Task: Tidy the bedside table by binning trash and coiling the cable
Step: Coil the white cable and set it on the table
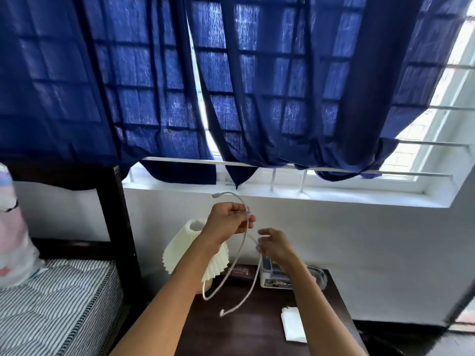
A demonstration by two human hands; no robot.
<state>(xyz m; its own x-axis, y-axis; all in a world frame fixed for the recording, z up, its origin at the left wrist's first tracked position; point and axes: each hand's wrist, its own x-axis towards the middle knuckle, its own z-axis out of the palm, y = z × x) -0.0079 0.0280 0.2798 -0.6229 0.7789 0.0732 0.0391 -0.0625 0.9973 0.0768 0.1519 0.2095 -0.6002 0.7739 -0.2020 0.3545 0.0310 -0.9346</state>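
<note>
Head view shows both forearms reaching up from the bottom edge toward the middle of the frame, raised above a dark wooden bedside table (259, 332). The left hand (227, 222) sits higher, just left of centre, wrist bent and fingers curled, pinching a white charging cable (241, 258) between thumb and fingers near one end; a short stretch arcs up and left from that grip and ends in a plug. The right hand (273, 244) is slightly lower and to the right, fingers curled in a narrow pinch on the same cable. Below the hands the cable hangs in a long open loop over the table, its other plug dangling near the lower centre. A pleated cream lampshade (180, 250) stands behind the left forearm. A crumpled white tissue (293, 323) lies on the table at the lower right, beside the right forearm. Dark blue curtains (154, 86) fill the upper frame.
</note>
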